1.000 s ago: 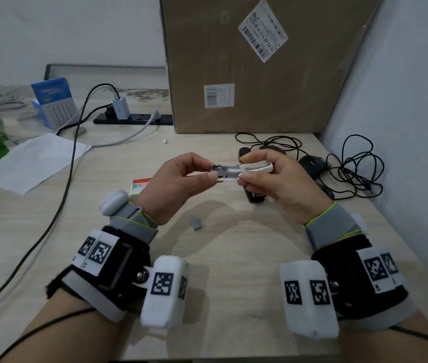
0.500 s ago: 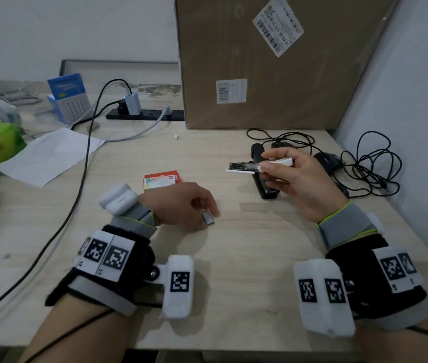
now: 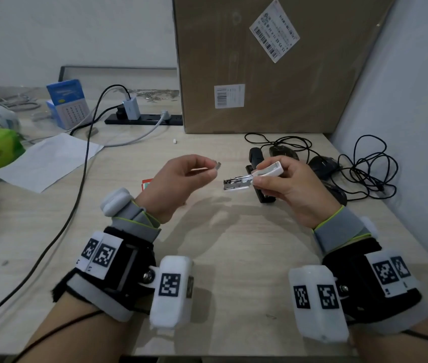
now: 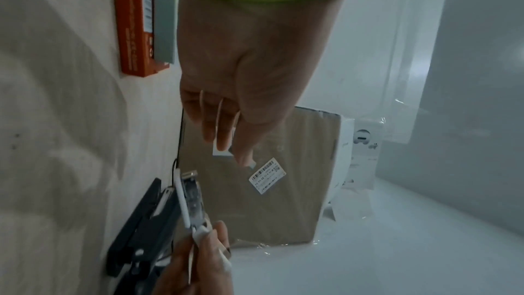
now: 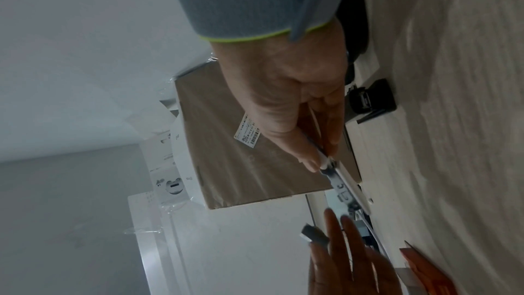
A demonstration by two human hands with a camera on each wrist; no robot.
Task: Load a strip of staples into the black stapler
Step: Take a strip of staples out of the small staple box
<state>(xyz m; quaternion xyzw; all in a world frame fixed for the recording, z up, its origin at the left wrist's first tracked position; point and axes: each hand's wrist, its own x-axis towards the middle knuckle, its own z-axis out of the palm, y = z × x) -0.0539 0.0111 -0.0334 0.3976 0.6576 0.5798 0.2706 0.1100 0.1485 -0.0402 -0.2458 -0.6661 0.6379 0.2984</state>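
Note:
My right hand (image 3: 258,177) grips a small white stapler (image 3: 270,169) above the desk, with its metal staple channel (image 3: 236,183) sticking out to the left. My left hand (image 3: 213,170) pinches a short grey strip of staples (image 3: 217,165) between thumb and forefinger, a little left of and above the channel's tip, apart from it. In the right wrist view the strip (image 5: 313,234) hangs just beyond the channel's end (image 5: 348,196). A black stapler (image 3: 256,156) lies on the desk behind my right hand, partly hidden by it.
A red staple box (image 4: 136,19) with another staple strip (image 4: 164,24) on it lies under my left wrist. A large cardboard box (image 3: 273,61) stands at the back. A mouse (image 3: 323,163), tangled cables (image 3: 364,166), a power strip (image 3: 144,119) and paper (image 3: 48,161) lie around.
My left hand let go of the white stapler, went down to the desk, picked up the staple strip and has risen with it toward the stapler. My right hand kept holding the stapler.

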